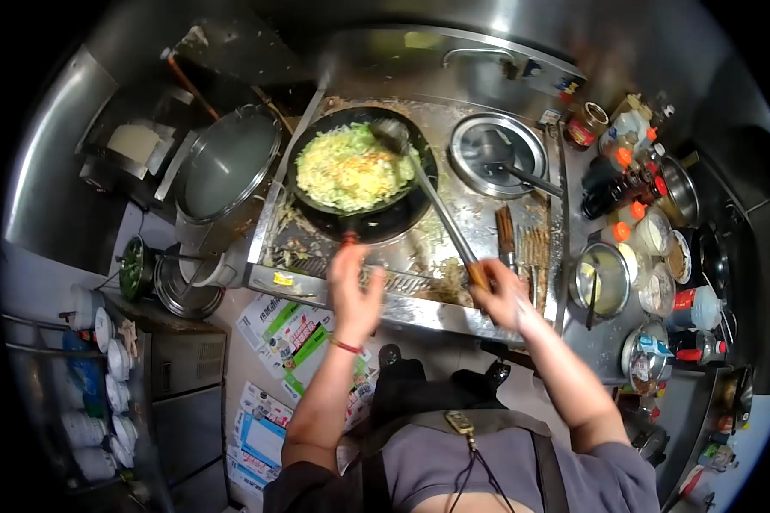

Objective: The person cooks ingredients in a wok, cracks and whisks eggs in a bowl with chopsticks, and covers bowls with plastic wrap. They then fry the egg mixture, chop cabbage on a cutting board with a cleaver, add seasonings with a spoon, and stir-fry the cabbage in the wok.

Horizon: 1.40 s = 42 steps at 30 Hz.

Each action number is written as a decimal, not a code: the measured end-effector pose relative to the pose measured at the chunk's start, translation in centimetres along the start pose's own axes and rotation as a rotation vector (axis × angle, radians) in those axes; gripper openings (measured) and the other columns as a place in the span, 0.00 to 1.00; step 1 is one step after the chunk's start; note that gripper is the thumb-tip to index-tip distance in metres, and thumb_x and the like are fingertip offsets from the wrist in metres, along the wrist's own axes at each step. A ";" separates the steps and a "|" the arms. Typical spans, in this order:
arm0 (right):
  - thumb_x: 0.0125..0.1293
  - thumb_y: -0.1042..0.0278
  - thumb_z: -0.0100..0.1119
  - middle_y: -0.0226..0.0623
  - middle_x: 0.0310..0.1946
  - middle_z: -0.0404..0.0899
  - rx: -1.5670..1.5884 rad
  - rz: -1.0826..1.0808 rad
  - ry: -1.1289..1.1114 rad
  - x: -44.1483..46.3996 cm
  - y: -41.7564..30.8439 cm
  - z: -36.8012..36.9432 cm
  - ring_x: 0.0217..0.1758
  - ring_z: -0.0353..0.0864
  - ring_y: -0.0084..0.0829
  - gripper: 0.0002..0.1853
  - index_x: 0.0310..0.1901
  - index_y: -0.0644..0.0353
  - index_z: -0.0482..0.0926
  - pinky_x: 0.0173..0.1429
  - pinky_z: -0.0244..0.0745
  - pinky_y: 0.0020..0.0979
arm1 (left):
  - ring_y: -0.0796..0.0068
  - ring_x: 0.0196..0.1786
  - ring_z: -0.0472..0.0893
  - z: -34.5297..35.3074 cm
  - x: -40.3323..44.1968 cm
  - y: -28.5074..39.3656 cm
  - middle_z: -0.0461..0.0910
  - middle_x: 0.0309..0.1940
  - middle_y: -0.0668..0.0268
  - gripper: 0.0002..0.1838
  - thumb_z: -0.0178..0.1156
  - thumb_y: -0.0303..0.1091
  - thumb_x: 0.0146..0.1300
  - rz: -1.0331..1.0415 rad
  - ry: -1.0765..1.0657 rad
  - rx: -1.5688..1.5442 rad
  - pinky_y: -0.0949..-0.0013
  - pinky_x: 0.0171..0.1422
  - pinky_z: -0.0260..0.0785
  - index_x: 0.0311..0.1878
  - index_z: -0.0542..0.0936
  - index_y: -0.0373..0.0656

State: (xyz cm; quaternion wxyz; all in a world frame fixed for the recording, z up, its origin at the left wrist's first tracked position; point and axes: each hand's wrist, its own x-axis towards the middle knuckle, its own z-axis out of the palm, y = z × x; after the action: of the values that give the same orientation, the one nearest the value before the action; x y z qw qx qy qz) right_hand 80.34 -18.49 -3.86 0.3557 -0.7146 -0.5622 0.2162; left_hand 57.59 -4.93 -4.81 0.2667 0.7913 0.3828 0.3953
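A black wok (426, 154) on the stove holds shredded pale green and yellow food (351, 171), with orange-brown patches on top. My right hand (500, 295) is wrapped round the wooden end of a long-handled metal ladle (443, 209). The ladle's rounded head rests at the far right of the wok, against the food. Just in front of the wok's red handle (349, 238) is my left hand (355, 291), slightly blurred, with thumb and fingers apart. Its fingertips are close to the handle; whether they touch it I cannot tell.
Right of the wok sits a round steel pan (498, 150) with a dark-handled ladle across it. Brushes (506, 231) lie nearer me. Bottles, bowls and a steel pot (603, 278) crowd the right counter. A large pot (229, 162) stands left; flattened printed cardboard (295, 342) covers some floor.
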 end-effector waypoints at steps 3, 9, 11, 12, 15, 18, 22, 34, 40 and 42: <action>0.57 0.72 0.54 0.48 0.29 0.78 0.013 0.215 -0.130 6.8 -0.3 4.4 0.24 0.77 0.32 0.19 0.50 0.67 0.72 0.29 0.71 0.31 | 0.56 0.51 0.72 -1.2 -2.2 -9.3 0.72 0.49 0.55 0.20 0.54 0.35 0.62 -0.339 -0.243 -0.165 0.59 0.56 0.64 0.56 0.68 0.40; 0.62 0.71 0.52 0.43 0.24 0.77 -0.099 0.135 0.054 10.1 -4.5 11.1 0.25 0.75 0.31 0.08 0.37 0.67 0.73 0.29 0.70 0.32 | 0.71 0.36 0.77 1.3 -1.1 -11.6 0.75 0.43 0.55 0.17 0.51 0.37 0.66 -1.084 -0.394 -1.852 0.70 0.36 0.73 0.53 0.69 0.38; 0.61 0.74 0.48 0.51 0.29 0.77 -0.424 0.137 -0.383 7.7 -4.0 12.2 0.32 0.77 0.50 0.18 0.52 0.74 0.65 0.36 0.74 0.42 | 0.78 0.24 0.72 2.2 0.3 -12.8 0.72 0.27 0.65 0.06 0.53 0.32 0.63 -0.981 -0.468 -1.585 0.77 0.22 0.64 0.40 0.69 0.42; 0.61 0.76 0.46 0.54 0.37 0.76 -0.534 -0.082 -0.200 4.5 -4.5 11.0 0.33 0.77 0.54 0.25 0.60 0.73 0.57 0.36 0.74 0.44 | 0.81 0.18 0.68 -0.6 1.4 -9.4 0.67 0.20 0.71 0.05 0.54 0.27 0.61 -1.096 -0.324 -1.554 0.75 0.19 0.60 0.36 0.68 0.44; 0.60 0.75 0.47 0.56 0.42 0.73 -0.633 0.075 -0.312 -1.9 -8.2 2.8 0.30 0.78 0.51 0.29 0.65 0.67 0.55 0.35 0.76 0.43 | 0.80 0.17 0.67 -5.7 0.0 -8.1 0.67 0.20 0.71 0.04 0.54 0.27 0.61 -1.116 -0.382 -1.553 0.75 0.18 0.59 0.37 0.68 0.43; 0.59 0.74 0.50 0.57 0.38 0.74 -0.596 0.051 -0.356 -2.6 -5.3 -2.0 0.28 0.79 0.48 0.34 0.67 0.61 0.52 0.34 0.77 0.43 | 0.81 0.16 0.66 -8.8 -0.2 -3.9 0.67 0.19 0.71 0.04 0.54 0.27 0.61 -1.201 -0.390 -1.522 0.76 0.18 0.58 0.34 0.69 0.42; 0.57 0.72 0.50 0.53 0.28 0.76 -0.638 0.001 -0.340 7.9 -1.3 -1.1 0.30 0.77 0.52 0.22 0.56 0.62 0.65 0.35 0.72 0.44 | 0.77 0.16 0.70 -5.4 1.6 -7.9 0.70 0.15 0.67 0.10 0.55 0.31 0.61 -1.172 -0.440 -1.589 0.76 0.19 0.62 0.24 0.70 0.40; 0.63 0.71 0.51 0.53 0.47 0.77 -0.109 0.261 -0.099 6.2 -4.4 1.7 0.44 0.79 0.41 0.24 0.61 0.63 0.65 0.50 0.75 0.36 | 0.80 0.20 0.68 -5.0 3.7 -6.8 0.68 0.21 0.67 0.07 0.55 0.27 0.60 -1.194 -0.399 -1.467 0.74 0.20 0.60 0.32 0.66 0.40; 0.60 0.73 0.53 0.53 0.25 0.77 -0.394 -0.037 -0.207 -2.5 -4.0 0.1 0.31 0.80 0.46 0.27 0.62 0.61 0.64 0.39 0.75 0.42 | 0.77 0.17 0.69 -6.7 0.0 -4.3 0.67 0.20 0.67 0.07 0.56 0.27 0.59 -1.235 -0.329 -1.385 0.72 0.17 0.61 0.34 0.67 0.41; 0.58 0.74 0.54 0.51 0.21 0.76 -0.613 0.105 -0.368 -4.2 -4.7 -4.8 0.25 0.78 0.46 0.31 0.65 0.59 0.60 0.34 0.75 0.41 | 0.77 0.14 0.68 -8.9 -1.7 -2.6 0.67 0.19 0.67 0.05 0.55 0.29 0.60 -1.198 -0.405 -1.338 0.71 0.15 0.60 0.34 0.69 0.42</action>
State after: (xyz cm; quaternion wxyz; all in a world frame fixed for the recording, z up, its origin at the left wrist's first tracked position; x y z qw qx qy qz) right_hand 79.51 -23.20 2.45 0.0063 -0.7650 -0.6182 0.1807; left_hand 48.55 -3.81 -2.56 0.8909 0.1957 0.3663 0.1841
